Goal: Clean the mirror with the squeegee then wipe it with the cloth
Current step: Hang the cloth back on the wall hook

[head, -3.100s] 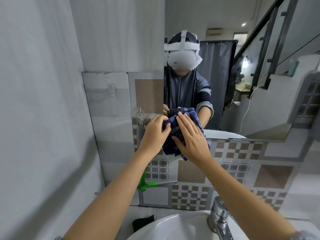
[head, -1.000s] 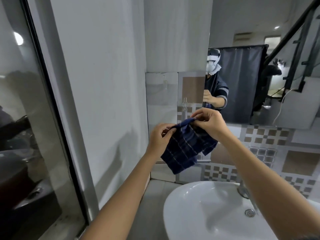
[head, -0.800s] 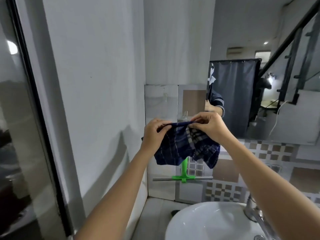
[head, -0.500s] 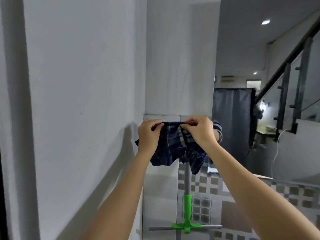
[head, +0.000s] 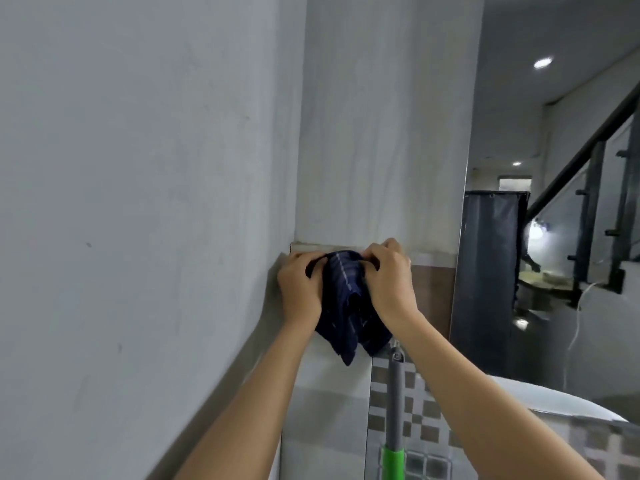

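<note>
A dark blue checked cloth (head: 348, 306) hangs bunched between my two hands, up against the tiled wall near the corner. My left hand (head: 300, 292) grips its left top edge and my right hand (head: 389, 284) grips its right top edge. Directly below the cloth the squeegee (head: 394, 403) hangs against the tiles, grey shaft above a green grip; its blade is out of frame. The mirror (head: 554, 237) fills the right side and reflects a dark curtain and a stair railing.
A plain white wall (head: 138, 202) closes in on the left and meets the tiled wall (head: 325, 410) at the corner. Patterned checker tiles (head: 426, 420) run under the mirror. The sink's reflection shows at the mirror's lower edge.
My view has tilted up and moved closer to the wall. Both hands have drawn together and bunched the cloth, raising it to the top edge of the tiles above the squeegee.
</note>
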The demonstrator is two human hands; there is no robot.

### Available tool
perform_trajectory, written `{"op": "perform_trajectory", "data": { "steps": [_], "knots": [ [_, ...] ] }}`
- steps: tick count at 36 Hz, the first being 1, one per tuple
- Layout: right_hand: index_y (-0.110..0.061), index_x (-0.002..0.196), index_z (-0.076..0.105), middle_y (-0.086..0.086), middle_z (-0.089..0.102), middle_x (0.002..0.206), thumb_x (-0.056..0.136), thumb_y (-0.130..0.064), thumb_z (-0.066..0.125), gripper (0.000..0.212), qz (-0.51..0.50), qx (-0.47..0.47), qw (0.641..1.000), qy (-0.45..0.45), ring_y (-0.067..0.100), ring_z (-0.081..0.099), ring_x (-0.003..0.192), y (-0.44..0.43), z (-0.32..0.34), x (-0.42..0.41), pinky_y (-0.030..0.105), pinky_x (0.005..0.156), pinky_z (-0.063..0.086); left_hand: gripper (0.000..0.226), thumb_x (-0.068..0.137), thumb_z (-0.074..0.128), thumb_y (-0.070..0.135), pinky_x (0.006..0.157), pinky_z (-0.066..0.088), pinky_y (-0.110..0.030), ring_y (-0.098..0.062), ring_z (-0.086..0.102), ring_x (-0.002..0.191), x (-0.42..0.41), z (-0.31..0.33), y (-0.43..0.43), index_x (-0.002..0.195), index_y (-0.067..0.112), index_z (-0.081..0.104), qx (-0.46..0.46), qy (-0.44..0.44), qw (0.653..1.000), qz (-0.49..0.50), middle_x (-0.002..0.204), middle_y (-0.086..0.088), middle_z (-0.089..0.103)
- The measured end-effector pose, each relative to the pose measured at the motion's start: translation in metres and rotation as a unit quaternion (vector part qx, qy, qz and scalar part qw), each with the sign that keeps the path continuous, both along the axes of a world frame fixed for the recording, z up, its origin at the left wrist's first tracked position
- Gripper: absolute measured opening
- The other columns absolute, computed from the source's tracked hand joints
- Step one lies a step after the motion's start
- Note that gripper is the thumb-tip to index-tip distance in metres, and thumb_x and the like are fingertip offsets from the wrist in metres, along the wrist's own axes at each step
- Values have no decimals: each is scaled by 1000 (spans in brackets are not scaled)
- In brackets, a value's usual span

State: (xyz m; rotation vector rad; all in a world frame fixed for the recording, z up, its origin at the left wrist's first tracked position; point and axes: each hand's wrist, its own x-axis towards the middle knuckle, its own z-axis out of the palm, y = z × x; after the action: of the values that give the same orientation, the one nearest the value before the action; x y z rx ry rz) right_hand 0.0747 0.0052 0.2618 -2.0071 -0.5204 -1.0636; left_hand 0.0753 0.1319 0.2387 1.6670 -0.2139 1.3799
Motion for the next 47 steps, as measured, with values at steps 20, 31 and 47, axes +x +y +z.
{"op": "perform_trajectory", "data": {
  "steps": [20,31,47],
  "knots": [
    [-5,116,64,11,56,100,93,-3,45,30,42,2,998,40,22,50,94,-7,-28,-9,15,75,34,18,90,56,7,78,50,-16,-11,64,88,-18,-13,5,102,9,69,-45,67,988,-131,94,-1,69],
    [-21,124,57,3,56,114,95,-39,45,36,128,78,985,88,15,53,103,-2,-29,-15,28,92,44,18,92,56,22,85,52,-23,-8,64,98,-40,-7,4,107,22,66,-14,90,950,-298,103,4,69],
    [-11,120,60,4,61,112,89,-19,60,32,96,66,993,32,12,56,94,4,-35,-5,21,83,45,30,87,62,16,90,48,-19,-2,59,102,-17,-19,12,117,16,62,70,88,977,-182,111,6,66]
  ]
}}
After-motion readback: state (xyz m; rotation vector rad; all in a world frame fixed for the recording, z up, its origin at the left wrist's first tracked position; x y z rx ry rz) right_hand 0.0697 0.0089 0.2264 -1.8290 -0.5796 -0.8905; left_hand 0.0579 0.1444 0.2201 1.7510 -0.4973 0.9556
